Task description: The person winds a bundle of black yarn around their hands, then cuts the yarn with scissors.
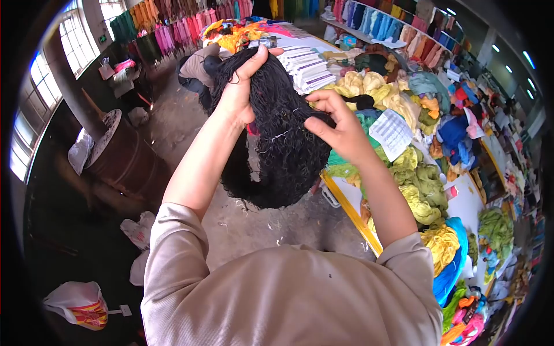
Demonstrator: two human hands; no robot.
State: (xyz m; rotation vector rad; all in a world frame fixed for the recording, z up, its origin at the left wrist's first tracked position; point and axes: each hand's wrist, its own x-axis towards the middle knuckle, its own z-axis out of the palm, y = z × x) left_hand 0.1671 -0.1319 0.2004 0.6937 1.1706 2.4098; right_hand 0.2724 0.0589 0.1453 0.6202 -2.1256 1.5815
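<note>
Black yarn skein (283, 138), curly and dense, hangs in front of the person's chest over the concrete floor (254, 225), just left of the long table's yellow edge (349, 210). The left hand (242, 86) is closed around the top of the bundle, thumb pressed over the strands, carrying its weight. The right hand (337, 124) is pinched shut on a few strands at the skein's right side, near a thin pale tie thread (280, 135) crossing the loops.

To work the strands well, I judge the upper grip should stay firm so the loop hangs straight, while the pinching fingers tease gently and avoid dragging curls into knots.

Beside it, the table carries heaps of yellow-green yarn (418, 187), a printed paper sheet (392, 132) and a stack of white booklets (306, 66). Further off, another person crouches (199, 69) on the floor, a rusty drum (124, 155) stands left, and rows of coloured skeins hang on racks (173, 23) by the windows.
</note>
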